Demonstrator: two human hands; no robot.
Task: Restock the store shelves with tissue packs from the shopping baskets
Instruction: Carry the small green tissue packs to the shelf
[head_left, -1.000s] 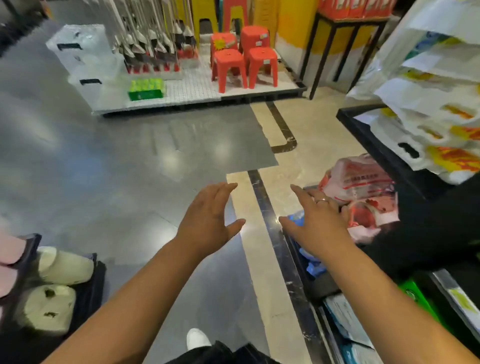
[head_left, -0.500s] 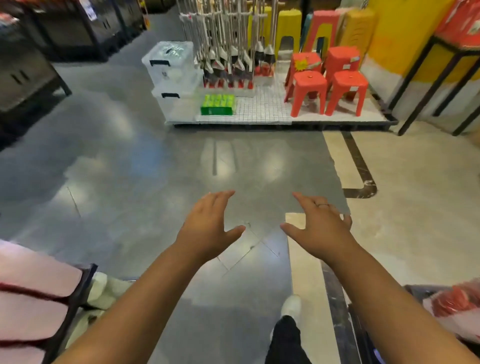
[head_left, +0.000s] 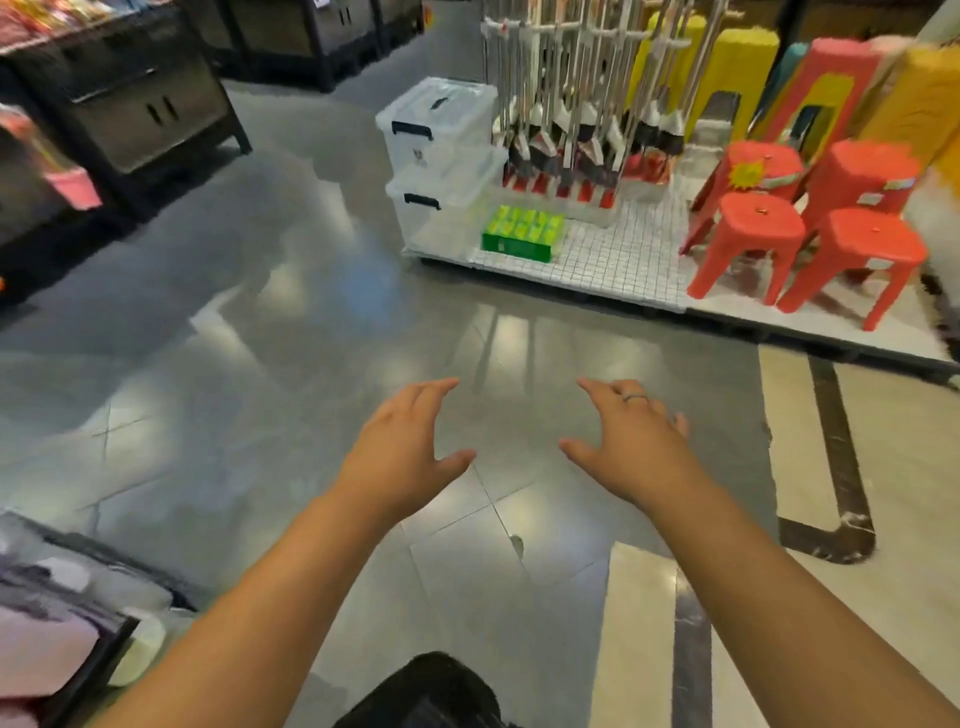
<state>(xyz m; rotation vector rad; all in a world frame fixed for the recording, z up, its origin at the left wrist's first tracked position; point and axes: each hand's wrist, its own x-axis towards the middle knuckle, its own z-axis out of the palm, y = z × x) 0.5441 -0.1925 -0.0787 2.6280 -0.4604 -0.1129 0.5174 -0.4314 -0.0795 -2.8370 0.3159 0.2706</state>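
My left hand (head_left: 400, 452) and my right hand (head_left: 631, 447) are stretched out side by side over the grey floor, palms down, fingers spread, holding nothing. A ring sits on a finger of the right hand. At the bottom left corner the black rim of a shopping basket (head_left: 111, 660) shows, with pale pink and white soft packs (head_left: 41, 644) in it, blurred. No shelf with tissue packs is in view.
A low white display platform (head_left: 613, 260) ahead holds clear storage boxes (head_left: 441, 140), a rack of mops (head_left: 571, 130), a green box (head_left: 522, 231) and red plastic stools (head_left: 810, 228). Dark cabinets (head_left: 130, 104) stand at the far left. My dark-clothed knee (head_left: 431, 691) shows below.
The view has swung left and up: the basket of red-and-white packs and the shelf at the right have left the frame. Both hands stay spread and hold nothing.
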